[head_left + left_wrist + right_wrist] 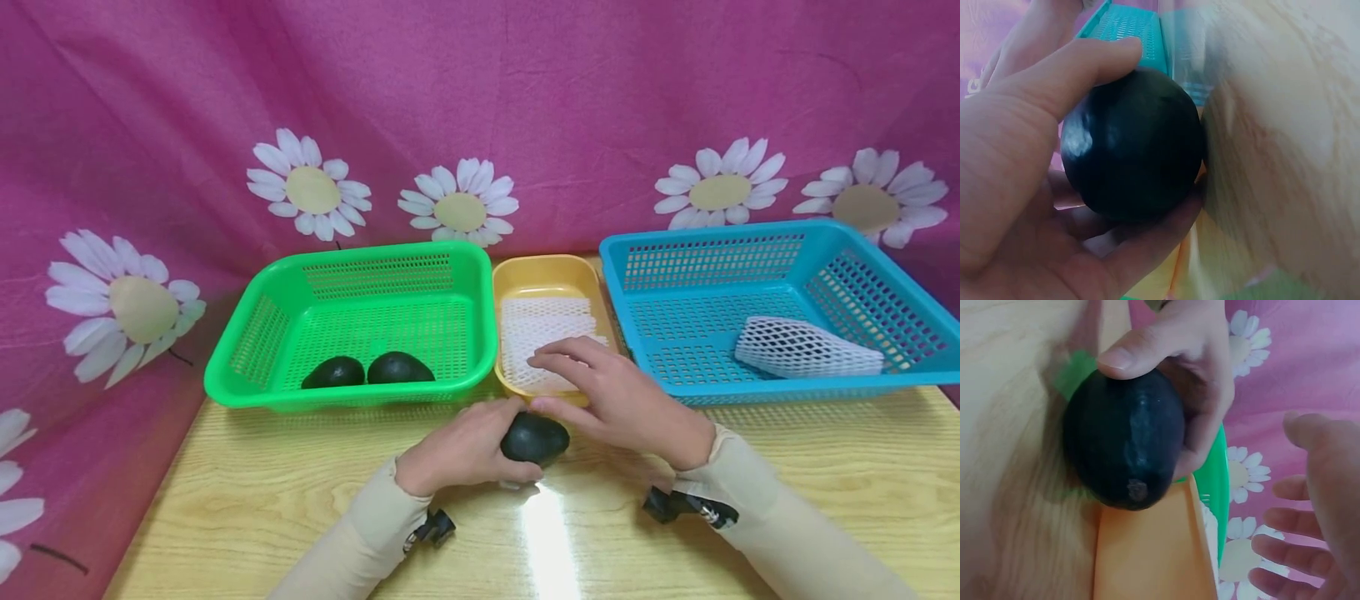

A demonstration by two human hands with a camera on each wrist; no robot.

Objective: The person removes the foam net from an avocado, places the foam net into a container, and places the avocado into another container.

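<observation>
Head view: the left hand [465, 446] grips a dark, egg-shaped fruit [536, 439] just in front of a yellow tray [543, 279], thumb on the near side and fingers curled round the far side, as both wrist views confirm; whether the fruit touches the tabletop cannot be told. The right hand [626, 408] hangs over the tray's near edge, its fingers parted and holding nothing, above a layer of white foam nets [536, 329]. Judged from this arrangement, the step in hand is presenting the fruit beside the nets, and the next move would call for the right fingers to pinch a single net while the left grip stays steady. To the left, a green basket [487, 308] contains two similar fruits [399, 367]; to the right, a blue basket [720, 231] contains a netted bundle [806, 348], apparently with something dark inside. The supporting surface is a glossy, wood-grained table [262, 479] bearing a bright streak of reflected light near the front. Magenta cloth [562, 108] printed with large white daisies [311, 190] encloses the back and left.
</observation>
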